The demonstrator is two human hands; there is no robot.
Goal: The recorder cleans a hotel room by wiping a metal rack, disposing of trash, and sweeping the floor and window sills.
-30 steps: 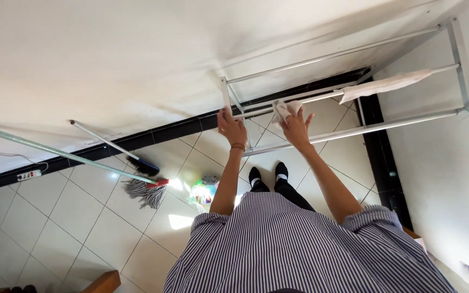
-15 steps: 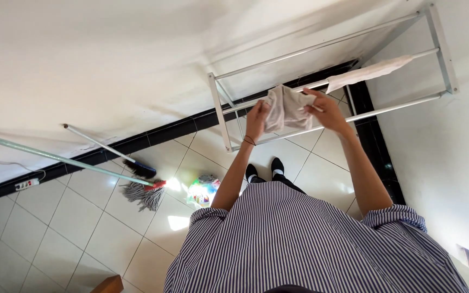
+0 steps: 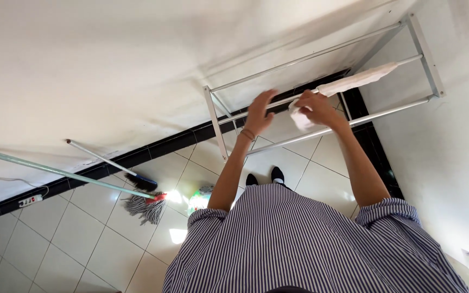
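Left hand (image 3: 259, 111) open at rack (image 3: 216, 122) rail | right hand (image 3: 316, 108) gripped white cloth (image 3: 301, 118) | another cloth (image 3: 356, 80) already hung; this one undraped.

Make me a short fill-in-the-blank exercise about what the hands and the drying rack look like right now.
1. The right hand grips a small ____ cloth at the metal drying rack.
2. The left hand is open and holds ____.
3. A mop with a ____ handle leans on the wall.
4. The person's shirt is ____.

Missing words: white; nothing; green; striped
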